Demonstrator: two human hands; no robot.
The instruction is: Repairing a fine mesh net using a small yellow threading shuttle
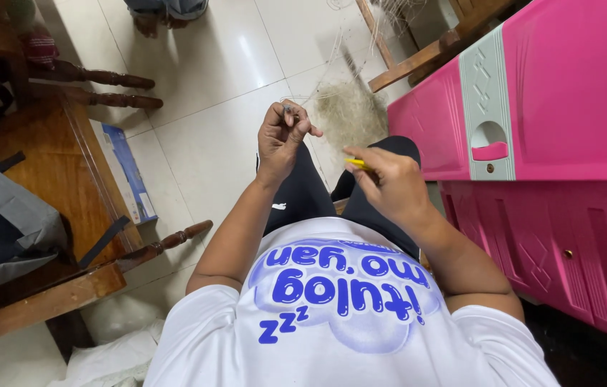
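Pale floor tiles (203,107) below me, pink plastic cabinet (533,107) to the right, wooden chair (67,186) left. My left hand (282,140) pinches thin fibre strands (318,89) that trail to a loose clump (346,107) on the floor; my right hand (389,183) is closed on a small yellow tool (358,164). Tug hard and these strands could snap or tangle, I reckon.
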